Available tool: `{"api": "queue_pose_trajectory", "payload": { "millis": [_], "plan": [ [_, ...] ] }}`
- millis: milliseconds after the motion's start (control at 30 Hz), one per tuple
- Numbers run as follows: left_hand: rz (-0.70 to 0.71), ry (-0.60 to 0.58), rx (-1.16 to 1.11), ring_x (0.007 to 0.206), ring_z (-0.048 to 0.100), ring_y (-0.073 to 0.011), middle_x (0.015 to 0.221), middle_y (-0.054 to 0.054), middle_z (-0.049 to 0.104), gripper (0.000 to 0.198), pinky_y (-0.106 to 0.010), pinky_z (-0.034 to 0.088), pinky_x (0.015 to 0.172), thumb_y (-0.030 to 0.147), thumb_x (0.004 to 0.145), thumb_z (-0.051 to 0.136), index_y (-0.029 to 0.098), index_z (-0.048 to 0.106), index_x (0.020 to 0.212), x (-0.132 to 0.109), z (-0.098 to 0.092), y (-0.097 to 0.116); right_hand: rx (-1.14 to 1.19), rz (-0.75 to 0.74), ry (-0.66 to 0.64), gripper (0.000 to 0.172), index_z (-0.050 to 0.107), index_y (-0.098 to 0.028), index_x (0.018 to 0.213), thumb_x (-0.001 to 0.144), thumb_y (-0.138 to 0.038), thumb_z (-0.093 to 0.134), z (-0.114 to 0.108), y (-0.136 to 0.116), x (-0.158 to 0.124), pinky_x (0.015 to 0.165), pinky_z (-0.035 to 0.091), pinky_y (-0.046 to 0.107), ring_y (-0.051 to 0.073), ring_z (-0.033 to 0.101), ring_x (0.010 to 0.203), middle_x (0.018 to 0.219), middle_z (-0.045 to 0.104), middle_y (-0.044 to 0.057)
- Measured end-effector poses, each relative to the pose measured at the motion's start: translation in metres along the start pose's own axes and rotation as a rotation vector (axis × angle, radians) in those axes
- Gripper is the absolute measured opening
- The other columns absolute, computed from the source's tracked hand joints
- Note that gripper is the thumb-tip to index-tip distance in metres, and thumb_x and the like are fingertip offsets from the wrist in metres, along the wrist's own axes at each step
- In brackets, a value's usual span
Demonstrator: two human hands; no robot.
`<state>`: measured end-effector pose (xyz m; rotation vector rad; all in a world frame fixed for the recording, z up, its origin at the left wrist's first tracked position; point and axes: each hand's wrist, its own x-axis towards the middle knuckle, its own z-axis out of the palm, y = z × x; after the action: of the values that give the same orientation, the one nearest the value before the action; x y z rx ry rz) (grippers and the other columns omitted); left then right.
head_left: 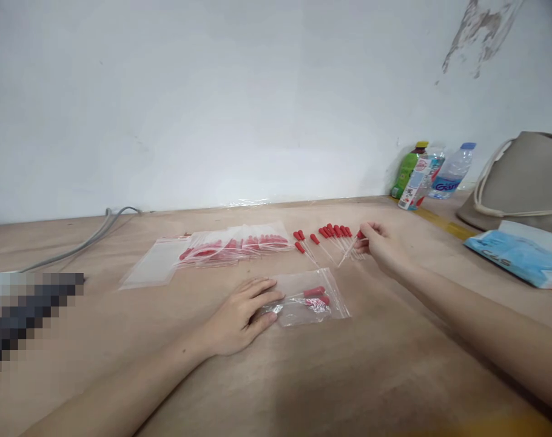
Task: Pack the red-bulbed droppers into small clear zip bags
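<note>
My left hand (pixel 244 312) lies on the left end of a clear zip bag (pixel 296 317), its fingers spread and partly covering it. Inside that bag are two droppers with red bulbs (pixel 315 292). On the right, my right hand (pixel 376 243) pinches a dropper (pixel 351 246) near its red bulb, its thin tip pointing down and left. Just left of this hand is a group of loose droppers (pixel 334 230) with red bulbs. A few more loose droppers (pixel 299 247) lie further left, beyond the zip bag.
A row of filled zip bags (pixel 230 249) overlaps beside flat clear bags (pixel 151 264). Bottles (pixel 407 173) stand by the wall at right, near a grey-beige cap (pixel 521 176) and a blue tissue pack (pixel 512 255). Grey cables (pixel 89 240) run along the left. Brown paper covers the table (pixel 330 376).
</note>
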<state>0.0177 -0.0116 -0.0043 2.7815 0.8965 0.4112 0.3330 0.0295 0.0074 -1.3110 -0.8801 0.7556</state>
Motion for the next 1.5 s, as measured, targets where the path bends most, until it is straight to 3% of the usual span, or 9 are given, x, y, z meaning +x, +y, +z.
{"api": "queue_pose_trajectory", "payload": {
  "millis": [267,667,733,867,967,1167,1267,1367,1500],
  "plan": [
    [-0.025,-0.020,0.008,0.125,0.037,-0.0234,0.136,-0.006,0.041,0.037,-0.043,0.034,0.101,0.036,0.091,0.039,0.025,0.049,0.125,0.001,-0.001,0.000,0.238,0.231,-0.075,0.010,0.044,-0.020,0.075,0.083,-0.016,0.048,-0.003,0.020,-0.043,0.053,0.055,0.021,0.010,0.062,0.054,0.062,0.057,-0.001],
    [-0.005,0.013,-0.005,0.125,0.037,-0.0217,0.135,-0.006,0.041,0.041,-0.043,0.032,0.103,0.035,0.091,0.041,0.024,0.040,0.130,0.000,0.002,-0.002,0.281,0.277,-0.248,0.016,0.049,-0.020,0.077,0.073,-0.024,0.063,-0.009,0.022,-0.061,0.066,0.054,0.025,0.012,0.064,0.065,0.068,0.061,-0.001],
    [-0.003,0.033,-0.024,0.124,0.038,-0.0215,0.134,-0.006,0.043,0.045,-0.043,0.032,0.104,0.035,0.090,0.041,0.022,0.036,0.133,0.000,0.003,-0.002,0.212,0.299,-0.346,0.019,0.051,-0.019,0.077,0.069,-0.025,0.068,-0.012,0.022,-0.061,0.070,0.053,0.025,0.012,0.063,0.069,0.074,0.062,0.001],
    [-0.010,0.042,-0.045,0.123,0.039,-0.0225,0.133,-0.006,0.045,0.046,-0.043,0.033,0.102,0.035,0.090,0.043,0.022,0.035,0.133,-0.001,0.002,-0.001,-0.164,0.134,-0.625,0.024,0.059,-0.017,0.078,0.065,-0.034,0.070,-0.016,0.024,-0.058,0.056,0.046,0.021,0.008,0.055,0.059,0.067,0.060,-0.001],
    [-0.020,0.038,-0.040,0.123,0.039,-0.0225,0.133,-0.006,0.044,0.045,-0.043,0.033,0.103,0.035,0.090,0.043,0.022,0.035,0.132,-0.001,0.002,-0.001,-0.331,-0.003,-0.692,0.028,0.063,-0.016,0.080,0.066,-0.040,0.067,-0.014,0.027,-0.059,0.052,0.041,0.022,0.010,0.051,0.056,0.060,0.057,-0.002],
    [-0.026,0.032,-0.022,0.124,0.038,-0.0224,0.134,-0.006,0.043,0.045,-0.043,0.033,0.103,0.036,0.090,0.042,0.023,0.036,0.133,-0.001,0.003,-0.002,-0.396,-0.191,-0.797,0.028,0.068,-0.017,0.082,0.074,-0.041,0.057,0.002,0.022,-0.066,0.068,0.045,0.028,0.016,0.059,0.075,0.078,0.066,0.004],
    [-0.026,0.006,0.005,0.125,0.037,-0.0222,0.135,-0.006,0.041,0.042,-0.043,0.033,0.103,0.036,0.091,0.040,0.024,0.040,0.131,0.000,0.002,-0.001,-0.369,-0.163,-0.914,0.029,0.067,-0.017,0.089,0.075,-0.040,0.055,0.000,0.015,-0.061,0.074,0.045,0.030,0.017,0.060,0.082,0.085,0.067,0.005],
    [-0.024,-0.002,0.017,0.125,0.037,-0.0230,0.137,-0.006,0.040,0.040,-0.044,0.033,0.102,0.036,0.090,0.040,0.025,0.043,0.129,0.001,0.002,-0.001,-0.456,-0.090,-0.792,0.030,0.065,-0.015,0.085,0.071,-0.040,0.058,-0.005,0.011,-0.043,0.059,0.044,0.026,0.014,0.057,0.063,0.070,0.065,0.003],
    [-0.027,0.015,-0.012,0.125,0.037,-0.0236,0.136,-0.007,0.040,0.040,-0.044,0.034,0.101,0.035,0.089,0.042,0.023,0.045,0.128,0.001,0.003,-0.001,-0.673,-0.229,-0.470,0.018,0.064,-0.015,0.073,0.068,-0.031,0.059,0.006,0.007,-0.011,0.053,0.039,0.023,0.012,0.052,0.056,0.063,0.062,0.002]
  ]
}}
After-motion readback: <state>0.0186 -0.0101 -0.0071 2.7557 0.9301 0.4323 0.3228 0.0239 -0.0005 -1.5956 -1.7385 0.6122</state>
